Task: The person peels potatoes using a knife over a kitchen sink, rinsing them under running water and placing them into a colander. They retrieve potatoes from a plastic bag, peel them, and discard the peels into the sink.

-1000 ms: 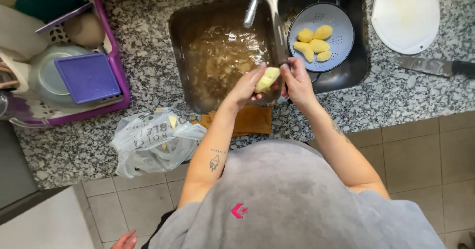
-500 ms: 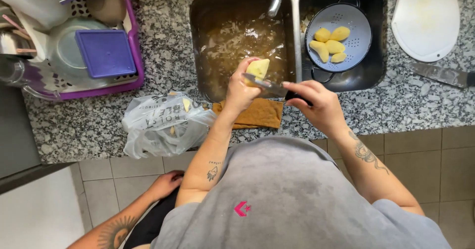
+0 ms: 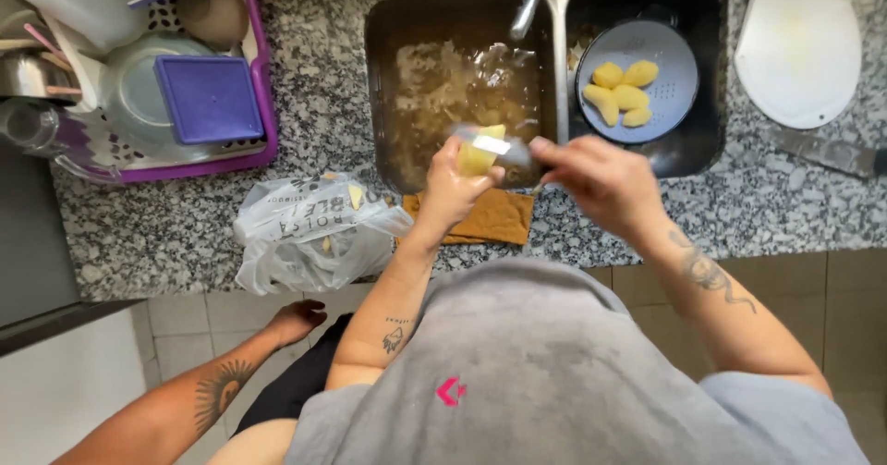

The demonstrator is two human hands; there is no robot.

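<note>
**Potato held over the sink edge, blade laid across it**

The left hand (image 3: 455,186) reaches forward from a bent elbow, forearm running up from the grey shirt, and its grip is clamped around a pale yellow potato (image 3: 479,153) at the front edge of the sink (image 3: 388,104). The potato sits upright in the fingers, above the brown cloth (image 3: 490,217) draped over the bench (image 3: 305,123) rim. The right hand (image 3: 601,180) comes in from the right with the wrist turned inward, its grip closed on a knife (image 3: 494,144) whose blurred blade lies across the top of the potato. The tattooed right forearm slants down toward the lower right. In the sink's right basin a blue colander (image 3: 679,49) holds several peeled potatoes (image 3: 621,91). A crumpled plastic bag (image 3: 309,234) lies on the bench left of the cloth, near a purple dish rack (image 3: 263,104). Another person's tattooed arm (image 3: 217,396) reaches in at lower left.
</note>
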